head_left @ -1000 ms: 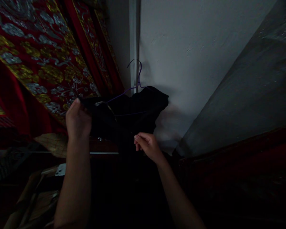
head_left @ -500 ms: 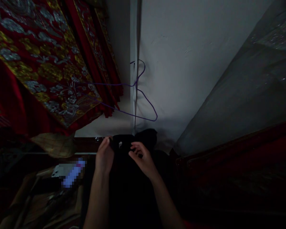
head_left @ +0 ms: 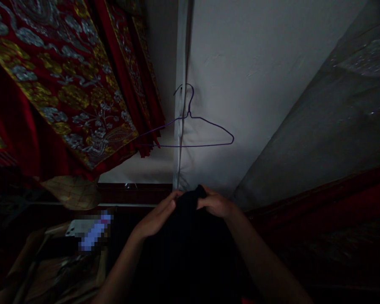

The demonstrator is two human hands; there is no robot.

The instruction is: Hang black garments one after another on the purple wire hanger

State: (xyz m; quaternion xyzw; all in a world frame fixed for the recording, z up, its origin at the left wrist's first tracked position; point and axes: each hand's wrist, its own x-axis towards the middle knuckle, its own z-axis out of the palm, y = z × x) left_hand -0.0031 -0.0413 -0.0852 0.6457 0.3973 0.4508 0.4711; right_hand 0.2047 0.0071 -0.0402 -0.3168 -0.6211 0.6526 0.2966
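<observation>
Head view, and both hands are right on the dark cloth [head_left: 188,215], low in the centre, just below the purple wire hanger [head_left: 189,113]! Right hand [head_left: 217,203]: fingers bent, pinching a bunched upper edge. Left hand [head_left: 158,215]: fingers laid along the opposite side, touching, but whether they grip is too dark to tell. Up above, the hanger is bare, hooked at the pale vertical strip [head_left: 181,55], its left end overlapping the red embroidered cloth [head_left: 78,93].

Now the holders: lower left, a wooden frame [head_left: 101,268] with a pale phone [head_left: 75,228] by its upper edge, and a blurred-out blue patch beside that. Checked beige bundle [head_left: 72,192] under the embroidery, contents hidden. Over right, translucent sheeting [head_left: 307,131] glints; what lies behind it, cannot tell.
</observation>
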